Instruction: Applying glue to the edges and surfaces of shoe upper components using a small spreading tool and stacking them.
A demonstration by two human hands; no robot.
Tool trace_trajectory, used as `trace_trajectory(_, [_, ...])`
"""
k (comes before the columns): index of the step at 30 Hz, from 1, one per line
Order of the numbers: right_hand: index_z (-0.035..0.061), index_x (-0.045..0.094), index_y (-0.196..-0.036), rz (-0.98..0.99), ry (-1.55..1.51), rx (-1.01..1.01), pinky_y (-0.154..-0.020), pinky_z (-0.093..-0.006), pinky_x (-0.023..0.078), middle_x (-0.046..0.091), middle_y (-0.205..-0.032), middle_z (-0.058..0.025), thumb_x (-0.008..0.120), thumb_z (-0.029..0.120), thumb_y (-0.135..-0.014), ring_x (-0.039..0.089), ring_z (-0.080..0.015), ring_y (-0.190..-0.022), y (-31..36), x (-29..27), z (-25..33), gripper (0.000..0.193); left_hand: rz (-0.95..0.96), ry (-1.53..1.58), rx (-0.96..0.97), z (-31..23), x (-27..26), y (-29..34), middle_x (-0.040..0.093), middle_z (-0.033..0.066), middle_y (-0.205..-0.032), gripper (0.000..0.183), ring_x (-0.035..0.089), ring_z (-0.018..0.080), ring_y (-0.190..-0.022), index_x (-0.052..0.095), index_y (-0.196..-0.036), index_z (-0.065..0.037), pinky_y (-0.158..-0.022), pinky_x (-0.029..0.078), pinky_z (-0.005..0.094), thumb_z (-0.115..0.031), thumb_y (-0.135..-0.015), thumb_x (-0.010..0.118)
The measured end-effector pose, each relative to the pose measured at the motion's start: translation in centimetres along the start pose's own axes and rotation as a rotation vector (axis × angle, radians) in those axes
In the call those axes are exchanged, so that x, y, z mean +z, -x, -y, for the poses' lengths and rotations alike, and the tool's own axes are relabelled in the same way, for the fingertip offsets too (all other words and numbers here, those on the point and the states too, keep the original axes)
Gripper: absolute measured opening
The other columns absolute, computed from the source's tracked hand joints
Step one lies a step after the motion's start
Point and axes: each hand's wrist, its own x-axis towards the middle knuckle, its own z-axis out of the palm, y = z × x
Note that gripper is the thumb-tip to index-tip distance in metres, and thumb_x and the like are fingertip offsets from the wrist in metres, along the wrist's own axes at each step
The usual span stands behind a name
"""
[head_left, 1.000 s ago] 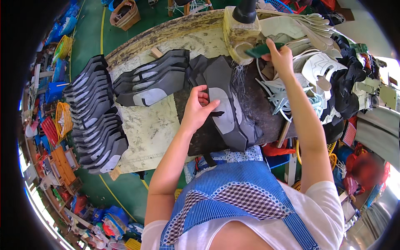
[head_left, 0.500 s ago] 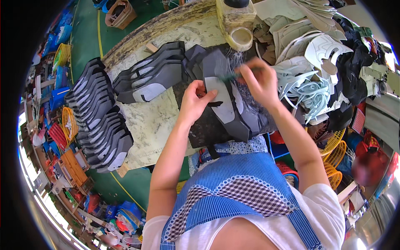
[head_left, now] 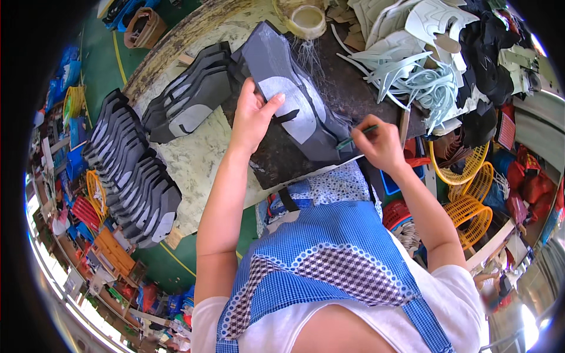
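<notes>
Head view shows your left hand [head_left: 254, 120] pressing flat, fingers spread, on the grey shoe piece [head_left: 291, 103] lying on the dark mat [head_left: 282, 162] at the tabletop's [head_left: 194, 159] near edge. Your right hand [head_left: 379, 144] pinches a green brush [head_left: 355, 137] at the piece's lower edge. The piece looks thin, light and floppy; hold it near its middle. Stacks [head_left: 132, 176] crowd the left, scraps [head_left: 412, 65] the right.

The left hand [head_left: 254, 115] covers part of the grey shoe-upper piece [head_left: 294, 106]; the tape roll [head_left: 308, 19] is cut off at the top edge.
</notes>
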Motion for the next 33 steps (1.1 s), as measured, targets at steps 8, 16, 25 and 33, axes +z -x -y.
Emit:
trace_trajectory(8, [-0.0009,0.062,-0.092,-0.152,-0.151,-0.648,-0.072,-0.0321,0.054,0.067,-0.093,-0.0148,0.069,0.002,-0.082,0.068,-0.0258,-0.08,-2.4,3.6,6.6,0.012,0.19,0.217,-0.321,-0.3,-1.4,-1.3,0.065,0.0085,-0.115,0.024,0.066,0.0167,-0.101,0.052,-0.121,-0.005,-0.09,0.053,0.0331,-0.02,-0.104,0.043])
trace_trajectory(16, [0.0087,0.061,-0.11,0.088,0.283,-0.388,-0.06,-0.0397,0.047,0.06,-0.069,-0.0184,0.054,0.015,-0.079,0.062,-0.0337,-0.064,-4.8,0.9,7.5,0.033,0.02,0.678,-0.242,0.6,-2.1,1.7,0.065,0.0058,-0.114,0.026,0.062,0.0186,-0.107,0.055,-0.122,-0.006,-0.097,0.046,0.035,-0.015,-0.098,0.053])
trace_trajectory(25, [0.0011,0.068,-0.112,0.66,0.14,-0.428,-0.065,-0.0374,0.047,0.061,-0.067,-0.0161,0.07,0.056,-0.077,0.062,-0.0272,-0.068,-7.2,5.6,16.6,0.065,-0.592,0.895,0.206,-3.6,-13.9,11.7,0.057,0.0117,-0.13,0.042,0.053,0.0238,-0.122,0.054,-0.127,-0.001,-0.107,0.039,0.0391,-0.03,-0.1,0.04])
trace_trajectory(33, [0.0005,0.07,-0.09,0.445,0.889,-0.483,-0.07,-0.0447,0.053,0.069,-0.081,-0.0205,0.069,0.036,-0.081,0.069,-0.0347,-0.08,-18.6,15.2,19.5,0.037,-1.112,0.222,0.209,2.8,-20.4,8.3,0.059,0.0132,-0.096,0.053,0.06,0.0156,-0.083,0.028,-0.124,-0.002,-0.074,0.051,0.029,0.004,-0.086,0.064])
